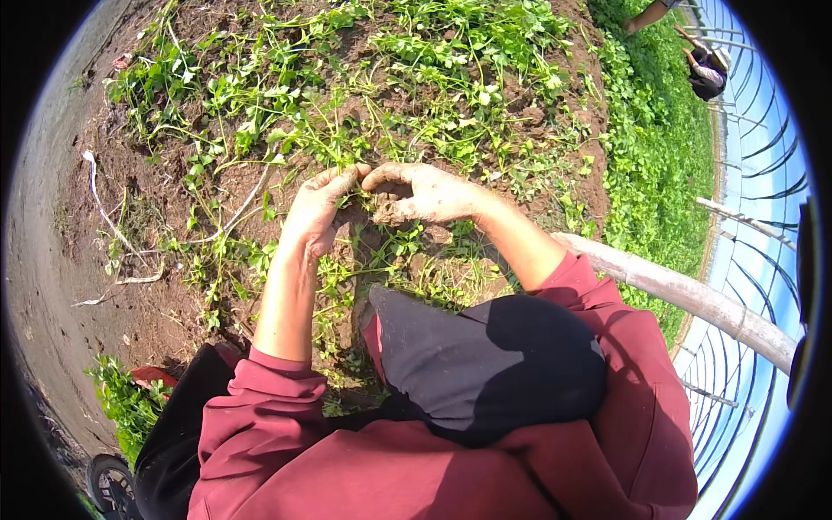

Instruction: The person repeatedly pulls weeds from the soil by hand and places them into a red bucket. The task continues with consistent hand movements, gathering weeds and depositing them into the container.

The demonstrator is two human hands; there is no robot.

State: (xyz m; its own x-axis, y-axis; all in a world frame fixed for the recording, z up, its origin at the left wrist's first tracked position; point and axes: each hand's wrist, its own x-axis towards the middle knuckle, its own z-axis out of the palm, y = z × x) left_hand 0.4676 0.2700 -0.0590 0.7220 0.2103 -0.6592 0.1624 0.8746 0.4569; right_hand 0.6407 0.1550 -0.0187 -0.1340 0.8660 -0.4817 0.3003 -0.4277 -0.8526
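Observation:
My left hand point(323, 200) pinches the base of a small bunch of celery-like green stems point(337, 153) between thumb and fingers. The leaves point away from me. Close at its right is my right hand point(432, 193), its fingers curved and apart, with the index fingertip near the base of the stems. Mud coats the right fingers, and the gap between index finger and the lower digits shows no clear object. Brown soil point(364, 237) with scattered leafy plants lies beneath both hands.
Cut or loose green plants point(468, 58) cover the bed ahead. A pale dry stem point(240, 211) lies at left. Dense greenery point(656, 188) grows at right, crossed by a bamboo pole point(682, 296). Another person point(707, 71) bends there; a second person's arm point(647, 16) reaches in. A wheel point(110, 484) is lower left.

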